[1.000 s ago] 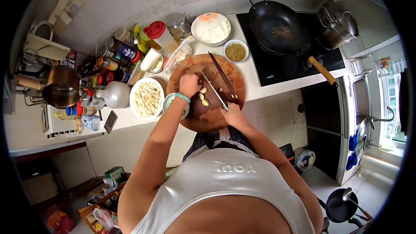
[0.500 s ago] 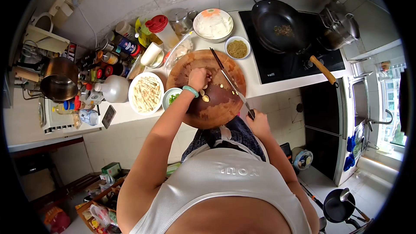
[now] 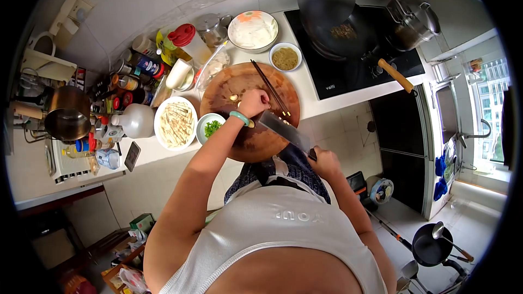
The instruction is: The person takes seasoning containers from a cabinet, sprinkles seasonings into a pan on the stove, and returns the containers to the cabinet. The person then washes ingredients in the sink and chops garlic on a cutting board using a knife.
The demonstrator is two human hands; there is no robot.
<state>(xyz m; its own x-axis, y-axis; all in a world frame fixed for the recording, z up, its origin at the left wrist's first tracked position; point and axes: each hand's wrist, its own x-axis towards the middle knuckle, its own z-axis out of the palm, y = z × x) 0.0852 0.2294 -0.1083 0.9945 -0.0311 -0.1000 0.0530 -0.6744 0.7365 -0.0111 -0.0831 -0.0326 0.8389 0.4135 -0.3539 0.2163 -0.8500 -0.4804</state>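
Observation:
My right hand (image 3: 325, 163) grips the handle of a cleaver (image 3: 286, 132), its broad blade over the near right part of a round wooden cutting board (image 3: 218, 84). The blade's tip lies close to my left hand (image 3: 254, 102), which is over the board with fingers curled together; what they pinch is hidden. A green bangle (image 3: 238, 117) circles that wrist. One garlic clove (image 3: 234, 97) lies left of the hand, another by the wrist. Small pale pieces (image 3: 286, 122) show beside the blade. Dark chopsticks (image 3: 269, 87) rest across the board's right side.
Left of the board stand a bowl of chopped green onion (image 3: 212, 127) and a plate of pale strips (image 3: 175, 122). Behind are a bowl of white slices (image 3: 253, 31) and a small bowl (image 3: 285, 57). A wok (image 3: 327, 38) sits on the black stove (image 3: 348, 79), its handle projecting frontward.
The cleaver has turned from edge-on to showing its broad face, and its tip has come near my left hand. My left hand has shifted slightly right and toward me on the board.

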